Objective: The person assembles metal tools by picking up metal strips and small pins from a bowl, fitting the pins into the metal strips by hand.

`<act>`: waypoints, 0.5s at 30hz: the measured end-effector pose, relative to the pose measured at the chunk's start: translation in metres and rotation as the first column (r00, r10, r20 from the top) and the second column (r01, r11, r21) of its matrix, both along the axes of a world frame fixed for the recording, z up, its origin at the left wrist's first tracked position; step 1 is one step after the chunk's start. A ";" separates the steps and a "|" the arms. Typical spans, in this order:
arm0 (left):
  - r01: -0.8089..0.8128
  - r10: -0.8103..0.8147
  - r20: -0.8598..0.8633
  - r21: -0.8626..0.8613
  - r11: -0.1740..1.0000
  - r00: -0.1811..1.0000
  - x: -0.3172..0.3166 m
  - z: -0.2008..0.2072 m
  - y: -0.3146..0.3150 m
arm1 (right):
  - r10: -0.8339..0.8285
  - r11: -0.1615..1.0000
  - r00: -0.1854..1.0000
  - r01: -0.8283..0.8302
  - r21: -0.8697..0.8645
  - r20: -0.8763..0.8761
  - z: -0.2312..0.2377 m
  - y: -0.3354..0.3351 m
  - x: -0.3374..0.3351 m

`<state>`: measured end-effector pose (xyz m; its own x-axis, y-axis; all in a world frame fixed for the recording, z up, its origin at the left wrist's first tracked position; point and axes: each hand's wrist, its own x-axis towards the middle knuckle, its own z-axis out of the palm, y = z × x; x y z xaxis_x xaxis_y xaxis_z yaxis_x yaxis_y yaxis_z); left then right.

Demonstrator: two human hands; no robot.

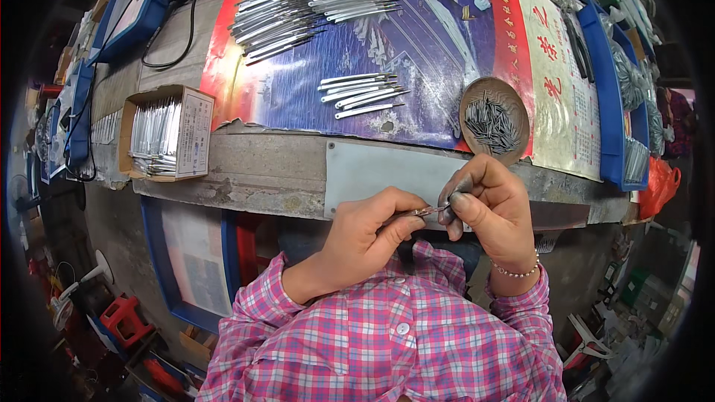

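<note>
My left hand (374,236) is closed around a slim metal piece (421,212), most of it covered by the fingers; its end sticks out toward the right. Thumb and fingers of my right hand (491,212) pinch at that end, perhaps on a small metal tip that I cannot make out. Both hands are over the front edge of the bench, by a pale grey sheet (365,179). Just beyond my right hand, a round brown bowl (521,104) holds many small pointed grey metal pins (490,125). Several flat silver handles with thin dark tips (365,94) lie farther off.
Rows of similar silver handles (275,11) cover the back of the poster (439,52). An open cardboard box (195,134) of silver rods stands left. Blue trays (612,104) line the right side; a black cable (192,30) loops back left. Below the bench is a blue-framed drawer (159,253).
</note>
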<state>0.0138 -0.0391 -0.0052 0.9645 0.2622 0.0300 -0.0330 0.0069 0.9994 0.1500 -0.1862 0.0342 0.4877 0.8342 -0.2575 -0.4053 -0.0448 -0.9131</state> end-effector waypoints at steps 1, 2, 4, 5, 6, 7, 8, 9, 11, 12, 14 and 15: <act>0.000 0.000 0.000 -0.001 1.000 1.000 0.000 0.000 -0.001 | 0.000 1.000 1.000 0.000 -0.001 0.000 0.001 0.000 -0.001; -0.012 0.012 -0.017 0.002 1.000 1.000 -0.001 0.000 -0.002 | 0.000 0.999 0.997 0.002 -0.035 0.078 0.001 0.000 -0.002; -0.024 0.024 -0.035 0.004 1.000 0.999 -0.002 0.000 -0.004 | 0.004 0.998 0.988 0.007 -0.070 0.156 0.002 0.001 -0.007; -0.040 0.041 -0.027 0.049 0.998 0.999 -0.003 0.001 -0.005 | 0.046 0.993 0.941 -0.006 -0.119 0.336 0.003 0.003 -0.010; -0.056 0.058 -0.018 0.093 0.994 0.998 -0.003 0.001 -0.005 | 0.095 0.985 0.860 -0.010 -0.170 0.502 0.003 0.003 -0.012; -0.056 0.057 -0.017 0.091 0.994 0.998 -0.003 0.001 -0.005 | 0.096 0.985 0.859 -0.009 -0.172 0.503 0.002 0.002 -0.014; -0.045 0.047 -0.009 0.089 0.995 0.999 -0.003 0.001 -0.004 | 0.036 0.992 0.883 0.026 -0.124 0.468 -0.001 0.000 -0.016; -0.035 0.036 -0.002 0.088 0.995 0.999 -0.003 0.001 -0.004 | -0.023 0.995 0.903 0.062 -0.077 0.428 -0.003 -0.001 -0.018; -0.007 0.007 0.003 0.071 0.997 1.000 -0.002 0.006 -0.001 | -0.066 0.996 0.940 0.083 -0.035 0.334 -0.003 -0.003 -0.017; 0.025 -0.025 0.009 0.053 0.998 1.000 -0.002 0.007 0.000 | -0.109 0.994 0.966 0.111 0.005 0.236 -0.004 -0.005 -0.017; 0.021 -0.023 0.037 0.062 0.998 0.999 0.000 0.005 -0.002 | -0.068 0.996 0.941 0.080 -0.024 0.332 -0.002 -0.006 -0.016; 0.016 -0.021 0.065 0.071 0.997 0.998 0.000 0.004 -0.003 | -0.024 0.997 0.906 0.052 -0.056 0.423 -0.002 -0.007 -0.016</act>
